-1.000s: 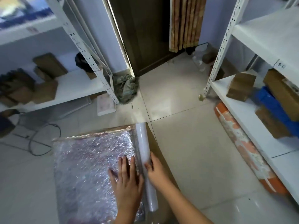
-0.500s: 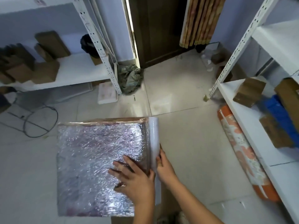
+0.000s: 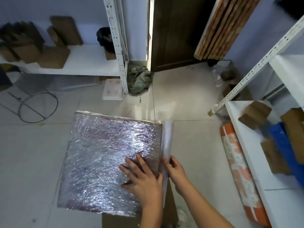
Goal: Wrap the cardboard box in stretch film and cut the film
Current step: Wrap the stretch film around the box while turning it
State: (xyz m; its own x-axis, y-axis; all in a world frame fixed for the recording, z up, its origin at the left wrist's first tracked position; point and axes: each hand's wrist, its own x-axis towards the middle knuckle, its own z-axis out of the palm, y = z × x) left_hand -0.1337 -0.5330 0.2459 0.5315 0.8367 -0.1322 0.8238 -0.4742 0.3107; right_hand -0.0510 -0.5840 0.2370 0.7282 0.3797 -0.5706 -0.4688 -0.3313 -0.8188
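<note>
A flat square cardboard box (image 3: pixel 105 155) lies on the tiled floor, its top covered in crinkled, shiny stretch film. The film roll (image 3: pixel 166 145) runs along the box's right edge. My left hand (image 3: pixel 143 176) presses flat on the film near the box's right side, fingers spread. My right hand (image 3: pixel 174 168) grips the roll's lower part from the right. The roll's lower end is partly hidden behind my left hand.
White metal shelves with cardboard boxes stand at the left (image 3: pixel 85 63) and right (image 3: pixel 256 145). An orange patterned roll (image 3: pixel 238 168) lies on the floor by the right shelf. A crumpled green cloth (image 3: pixel 139 79), a wire ring (image 3: pixel 37 107) and a dark door lie beyond.
The roll has shifted rightward to the box's right edge, leaving more film across the top. My left hand slid right and turned to lie at an angle on the film.
</note>
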